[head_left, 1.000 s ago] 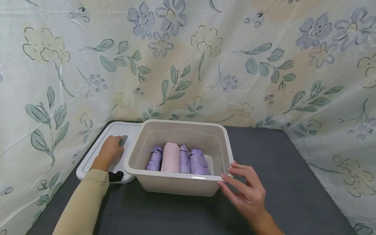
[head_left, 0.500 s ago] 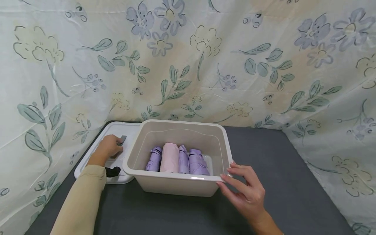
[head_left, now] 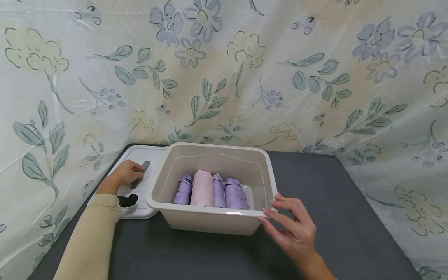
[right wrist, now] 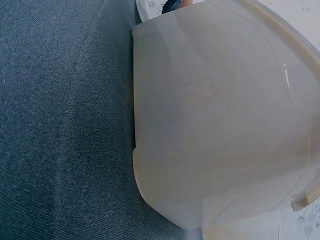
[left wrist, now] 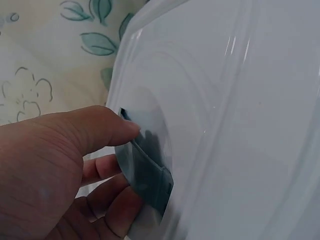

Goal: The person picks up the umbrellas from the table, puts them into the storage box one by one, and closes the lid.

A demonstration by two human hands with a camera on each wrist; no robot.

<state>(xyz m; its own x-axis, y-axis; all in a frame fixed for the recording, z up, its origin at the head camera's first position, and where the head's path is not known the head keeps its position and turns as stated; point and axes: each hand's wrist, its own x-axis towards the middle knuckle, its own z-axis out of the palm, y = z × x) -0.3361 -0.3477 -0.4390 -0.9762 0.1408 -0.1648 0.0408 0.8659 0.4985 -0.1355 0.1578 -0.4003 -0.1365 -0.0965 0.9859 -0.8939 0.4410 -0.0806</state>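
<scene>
My left hand (head_left: 126, 173) pinches the grey handle (left wrist: 147, 172) of the white lid (head_left: 154, 153), thumb on one side and fingers on the other. The lid lies on the dark table, against the left side of a beige plastic storage bin (head_left: 206, 221). At the bin's front right corner, my right hand (head_left: 295, 227) holds the rim between thumb and fingertips. Inside the bin lie a pink roll (head_left: 202, 188) and several purple folded bundles (head_left: 235, 193) side by side; their kind is unclear. The right wrist view shows the bin's outer wall (right wrist: 215, 115), not the hand.
A floral curtain (head_left: 224, 77) hangs behind and along both sides of the dark table (head_left: 315, 182). The bin stands near the back curtain. A black wrist device (head_left: 128, 200) sits at the left sleeve cuff.
My left hand has slid a little to the left along the lid, and more of the grey handle shows. The right hand and the bin stay where they were.
</scene>
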